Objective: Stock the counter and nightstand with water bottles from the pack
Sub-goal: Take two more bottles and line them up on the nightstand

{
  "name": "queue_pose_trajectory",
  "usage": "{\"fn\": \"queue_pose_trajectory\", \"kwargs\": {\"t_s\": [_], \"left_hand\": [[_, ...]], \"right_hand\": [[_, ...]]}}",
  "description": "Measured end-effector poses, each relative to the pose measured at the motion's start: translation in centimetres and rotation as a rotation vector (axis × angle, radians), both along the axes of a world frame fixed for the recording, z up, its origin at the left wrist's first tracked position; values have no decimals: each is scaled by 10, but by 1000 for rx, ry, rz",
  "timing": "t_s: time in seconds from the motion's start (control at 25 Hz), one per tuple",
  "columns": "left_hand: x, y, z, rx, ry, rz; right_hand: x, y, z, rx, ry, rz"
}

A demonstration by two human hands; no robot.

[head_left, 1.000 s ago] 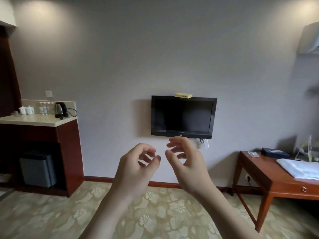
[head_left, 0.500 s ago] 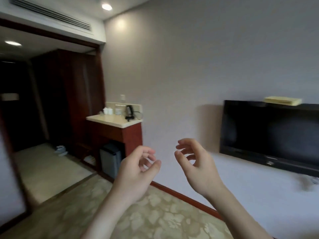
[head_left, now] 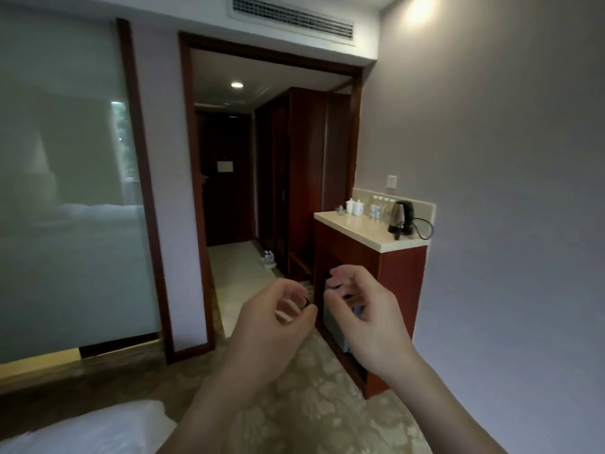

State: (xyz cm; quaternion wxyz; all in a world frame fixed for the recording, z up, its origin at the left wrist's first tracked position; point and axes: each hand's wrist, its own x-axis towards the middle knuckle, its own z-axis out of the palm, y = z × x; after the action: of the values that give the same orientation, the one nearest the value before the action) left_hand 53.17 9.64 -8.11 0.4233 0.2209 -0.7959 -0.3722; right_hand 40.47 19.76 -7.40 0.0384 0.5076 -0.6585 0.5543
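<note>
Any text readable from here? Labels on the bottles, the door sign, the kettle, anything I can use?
No text can be read.
Door sign: a pale plate, too blurred to read.
Water bottles on the counter: labels too small to read.
Bottle pack on the hallway floor: too small and dim to read.
Kettle: no marking visible.
Wall switch: blank.

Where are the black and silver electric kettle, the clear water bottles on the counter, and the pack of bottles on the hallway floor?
black and silver electric kettle (head_left: 401, 216), head view, on its steel body.
clear water bottles (head_left: 379, 208), head view, on the middle of the row.
pack of bottles (head_left: 269, 259), head view, on the bottles' upper part.
</note>
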Motion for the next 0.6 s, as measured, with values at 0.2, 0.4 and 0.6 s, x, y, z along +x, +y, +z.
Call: {"fn": "queue_pose_trajectory", "kwargs": {"t_s": [0.2, 0.4, 0.6], "left_hand": [[-79, -143, 21, 55, 53, 107], [-162, -259, 35, 12, 76, 123], [-265, -383, 13, 7, 98, 144]], "right_hand": [[-93, -145, 21, 3, -18, 55], [-190, -260, 27, -31, -39, 83], [-305, -384, 4, -33, -22, 120]]}}
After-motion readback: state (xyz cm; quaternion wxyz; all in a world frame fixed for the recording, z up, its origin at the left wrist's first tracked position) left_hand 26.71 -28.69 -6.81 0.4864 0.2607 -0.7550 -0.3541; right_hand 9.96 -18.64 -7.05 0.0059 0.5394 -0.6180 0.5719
